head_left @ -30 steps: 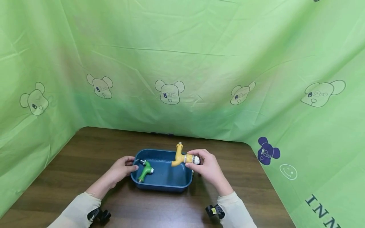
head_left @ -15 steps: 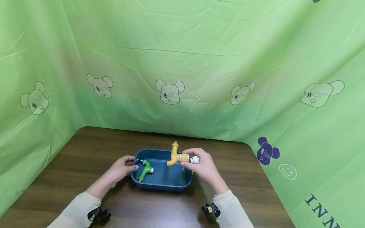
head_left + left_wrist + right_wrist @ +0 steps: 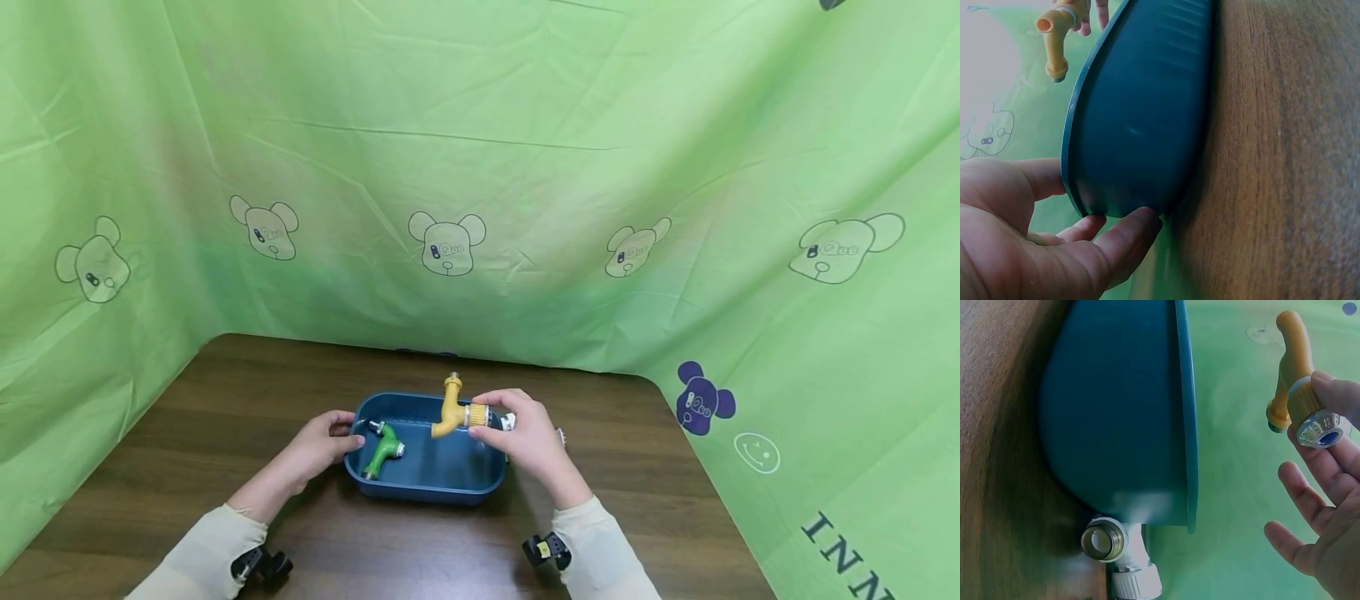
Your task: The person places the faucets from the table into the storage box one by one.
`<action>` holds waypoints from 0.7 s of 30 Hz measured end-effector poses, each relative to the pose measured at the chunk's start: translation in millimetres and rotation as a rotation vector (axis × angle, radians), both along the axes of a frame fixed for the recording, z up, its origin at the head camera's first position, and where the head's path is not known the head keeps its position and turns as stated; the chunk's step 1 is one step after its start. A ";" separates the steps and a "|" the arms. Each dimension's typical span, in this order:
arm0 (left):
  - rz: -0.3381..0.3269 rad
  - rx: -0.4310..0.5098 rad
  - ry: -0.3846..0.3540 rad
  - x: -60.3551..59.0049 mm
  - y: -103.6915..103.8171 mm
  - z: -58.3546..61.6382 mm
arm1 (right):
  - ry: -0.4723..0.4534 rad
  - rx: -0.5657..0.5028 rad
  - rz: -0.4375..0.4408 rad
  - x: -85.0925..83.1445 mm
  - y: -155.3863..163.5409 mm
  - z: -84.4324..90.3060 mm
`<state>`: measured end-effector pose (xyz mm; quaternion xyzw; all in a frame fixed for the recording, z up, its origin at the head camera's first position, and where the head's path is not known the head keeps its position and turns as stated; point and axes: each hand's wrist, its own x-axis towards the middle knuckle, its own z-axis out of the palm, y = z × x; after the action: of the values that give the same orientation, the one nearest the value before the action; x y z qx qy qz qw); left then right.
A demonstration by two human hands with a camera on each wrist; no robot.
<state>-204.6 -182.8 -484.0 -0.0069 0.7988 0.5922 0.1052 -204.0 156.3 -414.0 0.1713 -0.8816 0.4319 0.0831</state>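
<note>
Your right hand (image 3: 528,437) hides most of the threaded end of the yellow plastic tap (image 3: 456,410); only in the right wrist view do you see its silver collar with a blue centre, pinched between your thumb and fingers (image 3: 1335,394). The other fingers of that hand are spread loose below it. A white plastic threaded fitting (image 3: 1116,553) lies on the dark wooden counter (image 3: 225,392) just beside the right end of the blue rectangular plastic tray (image 3: 427,487); from the head view your right hand covers nearly all of it, and its lower part is cut off in the wrist view.

You hold the yellow tap in the air above the right half of the tray, spout pointing down and to the left, clear of the rim. A green plastic tap (image 3: 382,448) lies in the left half of the tray, well apart from the yellow one, with bare tray floor between them. The counter has open room in front of and behind the tray; green cloth with bear prints (image 3: 480,167) closes it in at the back and sides.

Your left hand (image 3: 318,442) rests at the tray's left end, thumb on the rim and fingers (image 3: 1125,234) curled under its wall, gripping it
</note>
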 end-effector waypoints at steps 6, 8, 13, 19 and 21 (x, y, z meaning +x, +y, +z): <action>0.002 0.005 0.002 -0.2 0.3 -0.2 | -0.009 -0.005 0.011 -1.3 -5.3 -1.0; 0.003 0.005 0.002 -0.6 0.6 -0.4 | -0.012 -0.007 0.012 -1.6 -6.5 -1.7; 0.005 0.010 0.002 -1.0 1.1 -0.7 | -0.016 -0.009 0.015 -0.6 -9.7 -1.5; 0.007 0.010 0.000 -0.8 0.4 -1.5 | -0.003 -0.009 0.016 0.3 -14.1 -2.4; 0.006 0.008 0.000 -0.8 0.1 -1.7 | 0.003 -0.003 0.014 0.8 -15.7 -2.8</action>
<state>-205.4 -182.7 -485.7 -0.0090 0.7965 0.5957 0.1033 -203.2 140.7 -416.8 0.1779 -0.8795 0.4337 0.0817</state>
